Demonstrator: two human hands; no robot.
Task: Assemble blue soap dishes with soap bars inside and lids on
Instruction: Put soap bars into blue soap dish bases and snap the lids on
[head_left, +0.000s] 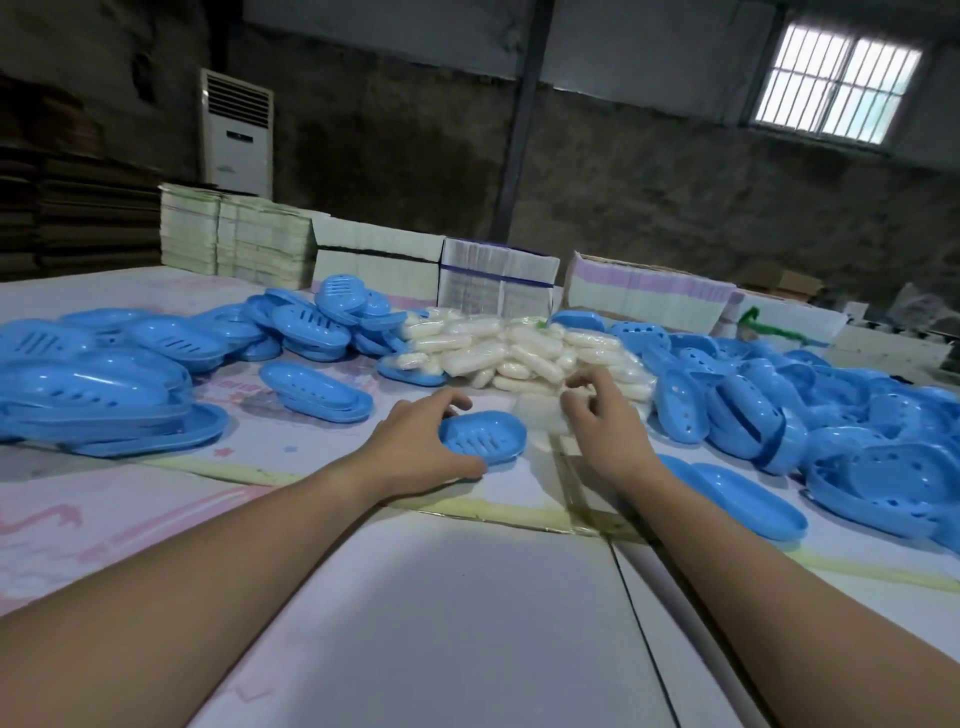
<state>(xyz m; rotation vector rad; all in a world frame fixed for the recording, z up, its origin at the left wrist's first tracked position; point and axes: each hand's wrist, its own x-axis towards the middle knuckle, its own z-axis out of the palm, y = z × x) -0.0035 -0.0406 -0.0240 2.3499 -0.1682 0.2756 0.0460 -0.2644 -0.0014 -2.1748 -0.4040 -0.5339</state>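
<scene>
The left hand (415, 441) curls thumb and fingers round the near end of an open blue soap dish (484, 439) lying slotted side up on the table (441, 613), just in front of the heap of wrapped soap bars (519, 353). The right hand (605, 421) reaches to the heap's near edge with fingers bent over a blurred pale wrapped bar (540, 415). Motion blur hides the fingertips, so whether they grip it is unclear.

A tall white floor-standing air conditioner (236, 134) stands against the dark rough wall, left of a dark vertical post (519, 119). A barred window (835, 83) glows at upper right. Stacks of pale flat cartons (236, 236) and a white bundle bound with blue straps (498, 283) line the table's far edge.
</scene>
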